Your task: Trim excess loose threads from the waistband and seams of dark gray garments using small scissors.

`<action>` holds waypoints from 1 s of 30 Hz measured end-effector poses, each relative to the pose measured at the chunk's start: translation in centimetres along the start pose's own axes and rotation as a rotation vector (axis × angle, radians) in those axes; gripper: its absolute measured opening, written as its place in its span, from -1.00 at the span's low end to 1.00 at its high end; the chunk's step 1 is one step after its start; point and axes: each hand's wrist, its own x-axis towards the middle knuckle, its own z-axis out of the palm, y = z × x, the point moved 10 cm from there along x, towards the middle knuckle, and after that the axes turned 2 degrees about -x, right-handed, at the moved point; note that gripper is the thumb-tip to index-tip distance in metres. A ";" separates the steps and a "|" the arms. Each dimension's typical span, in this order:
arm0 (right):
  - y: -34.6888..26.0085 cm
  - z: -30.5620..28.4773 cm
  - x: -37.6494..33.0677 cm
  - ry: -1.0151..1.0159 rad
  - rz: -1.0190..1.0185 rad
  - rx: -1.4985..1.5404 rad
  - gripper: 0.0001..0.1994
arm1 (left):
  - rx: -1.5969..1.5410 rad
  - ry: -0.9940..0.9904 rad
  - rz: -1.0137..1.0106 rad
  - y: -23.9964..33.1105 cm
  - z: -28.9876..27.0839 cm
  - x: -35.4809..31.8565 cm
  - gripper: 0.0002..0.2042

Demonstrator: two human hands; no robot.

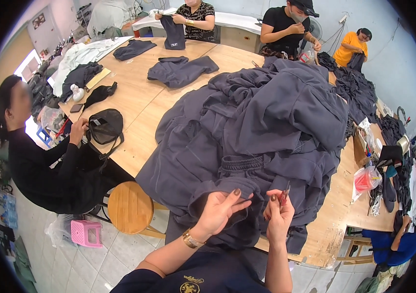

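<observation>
A big heap of dark grey garments (286, 112) covers the near part of the table in front of me. At its near edge lies a pair of grey trousers with a gathered elastic waistband (242, 164). Over this cloth, my left hand (217, 213) is open, its fingers stretched and spread. My right hand (279, 215) is closed round small thread snips (284, 195) with a reddish handle, their dark tip pointing up and away from me. A short gap separates the two hands, and fabric hangs below them over the table's edge.
Left of the heap sits a person in black with a black mesh bag (106, 126). A wooden stool (130, 208) stands at the near left, a pink plastic stool (86, 233) on the floor. Other people handle cloth across the wooden table (137, 124). Cluttered supplies lie right.
</observation>
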 end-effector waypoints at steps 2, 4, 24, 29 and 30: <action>0.0 -0.4 0.2 0.050 0.027 -0.231 -0.92 | 0.029 -0.017 -0.009 -0.9 0.3 0.0 -0.73; 0.1 -0.4 0.2 0.081 0.064 -0.239 -0.94 | 0.037 -0.017 -0.007 -1.3 0.7 0.0 -0.76; -1.7 -0.4 -0.4 0.132 -0.223 -0.650 -0.88 | 0.958 0.013 0.290 -0.1 1.6 -0.9 -0.83; -3.6 0.8 -0.8 0.085 -0.310 -0.819 -0.87 | 1.225 -0.025 0.464 0.6 3.4 -1.1 -0.87; -3.4 0.6 -0.7 0.085 -0.267 -0.821 -0.86 | 1.229 -0.020 0.448 0.6 3.5 -1.1 -0.87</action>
